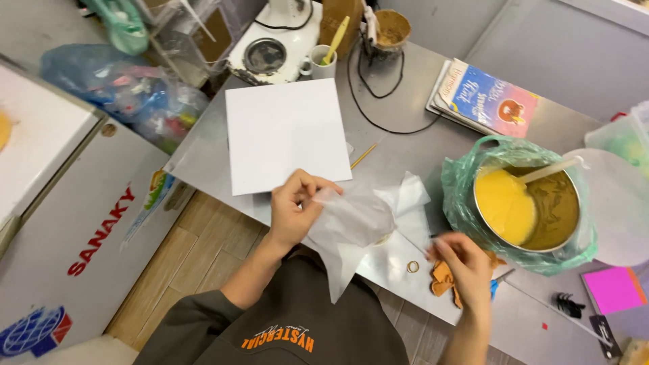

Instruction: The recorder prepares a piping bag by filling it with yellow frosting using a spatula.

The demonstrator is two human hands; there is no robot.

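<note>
So from where I'm sitting, my left hand (295,211) has its grip pinched on the mouth of a clear plastic bag (351,220), holding it up just over the near edge of the tabletop (399,159). My right hand (465,265) is lower down by the same edge, grip closed on a small orange scrap (443,278). Looks like the bag-opening stage to me. A metal bowl of yellow batter (524,206) sits toward the right side, near the bag. Next I'd want both grips spreading the bag's mouth wide, I reckon.
</note>
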